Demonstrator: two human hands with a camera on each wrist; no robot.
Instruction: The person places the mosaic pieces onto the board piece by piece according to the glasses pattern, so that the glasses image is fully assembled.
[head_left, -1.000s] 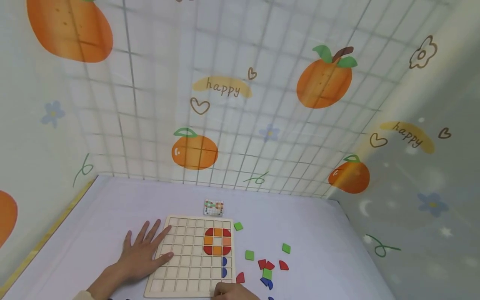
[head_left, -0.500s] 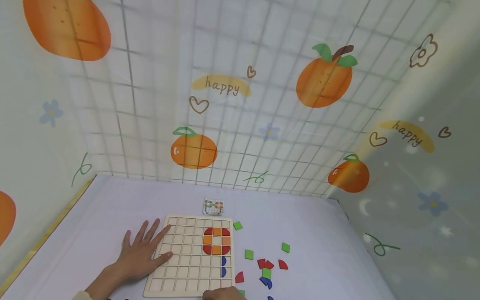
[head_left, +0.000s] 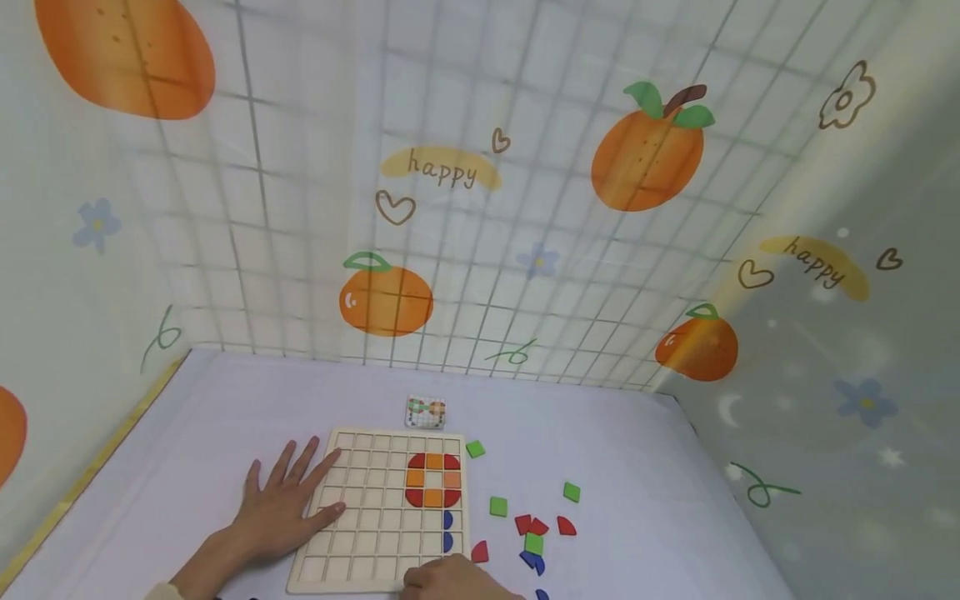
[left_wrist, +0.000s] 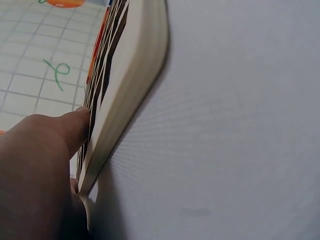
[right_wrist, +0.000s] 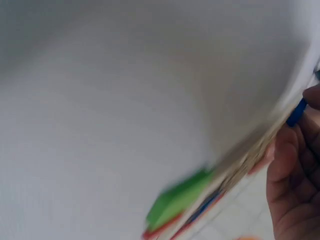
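A pale wooden grid board lies on the table, with a ring of red and orange pieces in its upper right cells. Below that ring sit two blue half-round pieces in the rightmost column. My left hand rests with spread fingers on the board's left edge, its thumb and index finger over the cells. At the board's front edge, my right hand pinches a small blue piece between thumb and finger, as the right wrist view shows. From the head view, that piece is hidden under the hand.
Right of the board lie loose green squares, red quarter-round pieces and blue pieces. A small pattern card lies just beyond the board's far edge. A grid-printed curtain hangs behind the table.
My right hand has moved left along the board's front edge, then slightly farther over it. My left hand stays in place on the board.
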